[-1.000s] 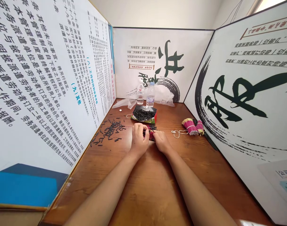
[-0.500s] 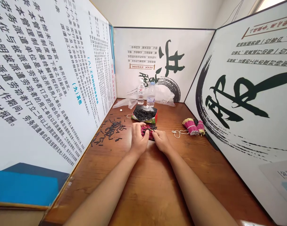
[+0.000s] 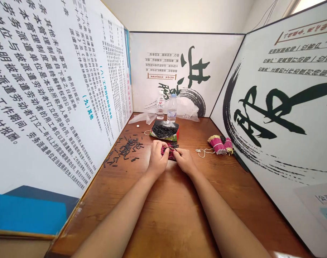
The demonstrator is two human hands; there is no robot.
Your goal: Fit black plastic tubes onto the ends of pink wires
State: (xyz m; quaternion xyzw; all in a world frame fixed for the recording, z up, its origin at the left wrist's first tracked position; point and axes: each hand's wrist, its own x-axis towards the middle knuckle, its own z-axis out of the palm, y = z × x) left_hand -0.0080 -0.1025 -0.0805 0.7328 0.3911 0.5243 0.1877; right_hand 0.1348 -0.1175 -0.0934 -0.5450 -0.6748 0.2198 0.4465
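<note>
My left hand (image 3: 158, 156) is closed, thumb and index finger pinched together over a pile of short pink wires with black ends (image 3: 166, 153). Opposite it, my right hand (image 3: 183, 159) pinches the end of a thin wire (image 3: 172, 148) that spans the gap between the fingertips. Both hands partly cover the pile. Just behind them stands an open box (image 3: 176, 137) filled with short black tubes (image 3: 164, 131). More black tubes (image 3: 127, 148) lie scattered on the table, left of my left hand.
Two plastic bottles (image 3: 172, 108) stand behind the box, with clear plastic bags (image 3: 188, 110) beside them. Tied bundles of pink wires (image 3: 217, 144) and a loop of white string (image 3: 203, 153) lie on the right. Printed panels (image 3: 163, 46) enclose the wooden table (image 3: 168, 215).
My left fingers have curled slightly closer to the right fingertips, and the thin wire between them has shifted a little. The objects on the table stay where they were.
</note>
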